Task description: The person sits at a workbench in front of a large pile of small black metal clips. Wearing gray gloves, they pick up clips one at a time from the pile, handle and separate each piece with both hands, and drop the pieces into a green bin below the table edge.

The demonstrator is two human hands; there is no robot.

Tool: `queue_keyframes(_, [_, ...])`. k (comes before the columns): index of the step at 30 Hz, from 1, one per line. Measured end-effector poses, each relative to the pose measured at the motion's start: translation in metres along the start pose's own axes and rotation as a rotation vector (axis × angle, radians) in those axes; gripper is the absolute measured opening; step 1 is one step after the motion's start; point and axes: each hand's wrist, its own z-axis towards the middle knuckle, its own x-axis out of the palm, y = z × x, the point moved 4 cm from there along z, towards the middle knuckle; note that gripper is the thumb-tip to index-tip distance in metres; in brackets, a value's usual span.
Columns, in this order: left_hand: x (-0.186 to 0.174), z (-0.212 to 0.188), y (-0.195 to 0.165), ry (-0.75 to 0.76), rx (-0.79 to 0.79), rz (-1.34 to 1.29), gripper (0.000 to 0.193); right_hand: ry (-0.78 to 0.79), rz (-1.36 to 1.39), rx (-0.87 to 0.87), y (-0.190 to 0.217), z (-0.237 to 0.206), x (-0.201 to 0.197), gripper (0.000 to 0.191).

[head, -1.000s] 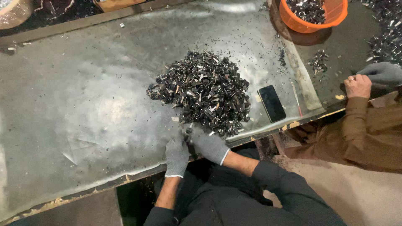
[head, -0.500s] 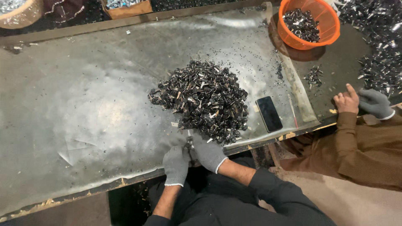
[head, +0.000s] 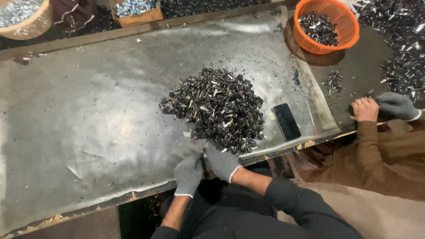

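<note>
Small dark metal parts lie heaped in a wide black-and-silver pile (head: 214, 108) near the middle of the long grey plastic-covered worktable (head: 79, 132), the largest thing in view, which runs from the left edge across to the right. The pile's near edge almost reaches the person's two hands at the table's front edge. A person in a brown sleeve (head: 380, 155) sits to the right, one bare hand (head: 365, 109) and one grey-gloved hand (head: 397, 105) resting at the table's edge, well apart from the wearer's own hands. A round orange plastic bowl (head: 349, 33) stands at the far right corner, part-filled with the same dark parts, and a looser spread of such parts (head: 405, 57) covers the table beyond it. At the far edge sit a brown cardboard box of shiny pieces (head: 135, 9) and, at the far left corner, a tan round basket of silvery pieces (head: 22, 17). A black flat phone (head: 286, 121) lies face up just to the right of the pile. The right hand (head: 222, 163), in a grey knit glove, is curled with its fingers closed, just beside the pile's near edge. The left hand (head: 188, 175), gloved alike, is closed too and pressed close against the right. Between them a small thin dark piece (head: 203, 156) sticks up, pinched by both hands; what it is cannot be told.
</note>
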Motion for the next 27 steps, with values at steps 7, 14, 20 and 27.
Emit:
queue_keyframes(7, [-0.003,0.001,0.0,-0.008,0.039,-0.088,0.018,-0.026,0.031,-0.087,0.007,0.001,0.003,0.03])
queue_keyframes(14, [0.004,0.002,0.006,0.065,-0.038,0.014,0.013,-0.168,-0.014,-0.185,0.012,-0.008,0.003,0.025])
queue_keyframes(20, [0.003,-0.004,0.003,0.0,0.01,-0.051,0.018,-0.234,-0.12,-0.181,0.017,-0.018,0.018,0.028])
queue_keyframes(27, [0.004,-0.001,0.004,0.037,-0.028,-0.019,0.014,0.138,0.016,-0.363,0.014,0.009,0.016,0.022])
